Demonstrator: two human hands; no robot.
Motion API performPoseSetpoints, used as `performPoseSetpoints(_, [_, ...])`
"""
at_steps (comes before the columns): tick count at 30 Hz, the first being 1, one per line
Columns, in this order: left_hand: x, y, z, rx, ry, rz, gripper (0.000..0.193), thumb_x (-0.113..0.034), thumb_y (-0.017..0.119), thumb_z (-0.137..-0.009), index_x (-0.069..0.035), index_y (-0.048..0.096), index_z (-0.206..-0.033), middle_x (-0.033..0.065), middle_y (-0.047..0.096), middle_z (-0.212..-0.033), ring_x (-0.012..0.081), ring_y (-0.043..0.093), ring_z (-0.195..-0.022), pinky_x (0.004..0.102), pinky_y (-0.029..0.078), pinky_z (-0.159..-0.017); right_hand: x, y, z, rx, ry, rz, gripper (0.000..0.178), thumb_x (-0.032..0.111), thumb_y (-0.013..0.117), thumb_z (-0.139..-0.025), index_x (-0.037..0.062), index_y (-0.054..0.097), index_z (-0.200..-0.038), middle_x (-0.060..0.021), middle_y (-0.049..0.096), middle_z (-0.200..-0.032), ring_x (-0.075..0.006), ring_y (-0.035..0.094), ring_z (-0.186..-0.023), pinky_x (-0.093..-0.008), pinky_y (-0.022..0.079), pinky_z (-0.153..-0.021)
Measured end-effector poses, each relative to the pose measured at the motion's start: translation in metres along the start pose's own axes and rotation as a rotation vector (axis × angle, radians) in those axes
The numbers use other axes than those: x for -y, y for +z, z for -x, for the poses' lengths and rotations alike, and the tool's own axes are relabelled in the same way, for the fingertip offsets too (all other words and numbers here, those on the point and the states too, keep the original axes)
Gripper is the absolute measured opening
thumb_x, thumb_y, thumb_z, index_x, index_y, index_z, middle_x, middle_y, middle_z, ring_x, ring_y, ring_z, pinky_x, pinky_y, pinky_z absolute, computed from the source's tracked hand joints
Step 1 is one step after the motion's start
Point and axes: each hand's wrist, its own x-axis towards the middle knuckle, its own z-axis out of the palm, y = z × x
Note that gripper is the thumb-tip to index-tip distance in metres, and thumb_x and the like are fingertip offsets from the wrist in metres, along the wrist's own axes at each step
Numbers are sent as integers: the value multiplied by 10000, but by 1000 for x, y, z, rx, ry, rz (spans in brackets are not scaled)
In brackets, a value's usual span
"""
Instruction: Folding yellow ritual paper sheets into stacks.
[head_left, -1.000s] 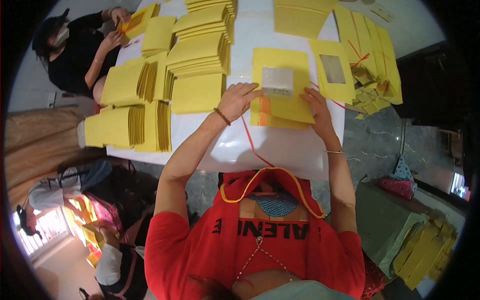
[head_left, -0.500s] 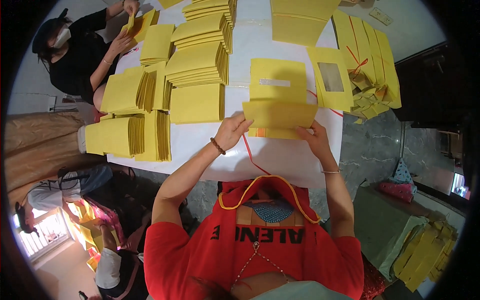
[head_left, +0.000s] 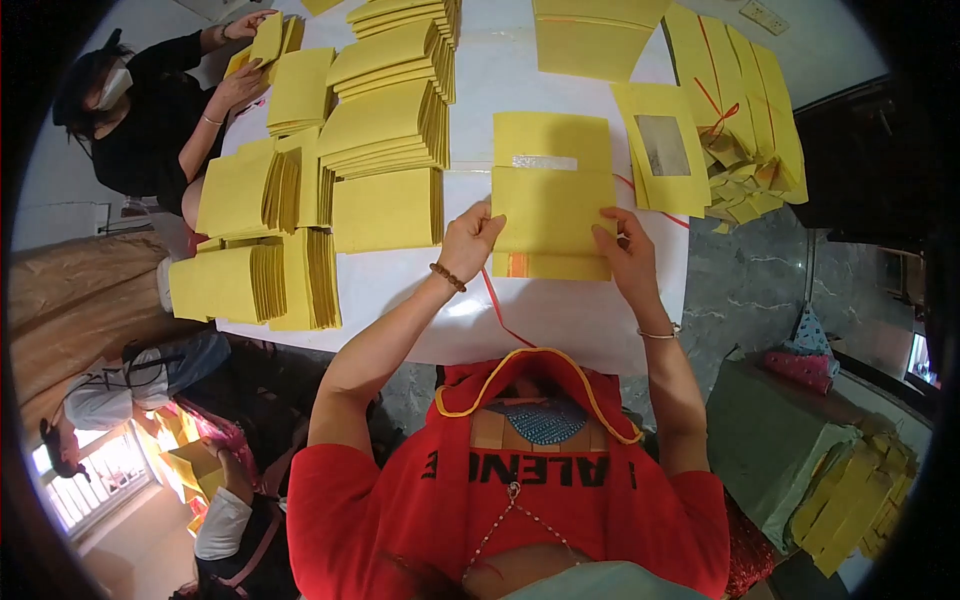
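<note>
Yellow folded paper in a narrow pinch, left grip at one edge, right grip opposite.

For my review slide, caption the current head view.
Left hand and right hand hold opposite sides of folded yellow paper over a white table.

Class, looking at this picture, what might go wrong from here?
The folded rectangular yellow paper sheet might crease crookedly if the left hand and right hand, at opposite edges, press unevenly. The thin red ribbon near the left hand could snag. That hand might also nudge the neighbouring stack of folded yellow paper.
</note>
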Motion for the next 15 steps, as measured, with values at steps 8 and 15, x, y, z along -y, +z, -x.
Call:
performPoseSetpoints(8, [-18,4,10,-90,76,108,503,-97,528,-876,-122,333,-1339,24,456,-509,92,403,-469,273,349,-463,-5,4,-2,-48,50,90,124,107,625,-846,52,580,-947,78,428,-707,-17,323,-596,-177,277,-520])
performPoseSetpoints(15, [-11,6,7,-76,44,166,453,-92,538,-877,-96,367,-1296,-14,427,-514,71,380,-468,247,326,-449,-10,8,-4,-61,19,79,77,73,605,-840,51,587,-912,80,426,-696,-16,320,-598,-176,273,-526])
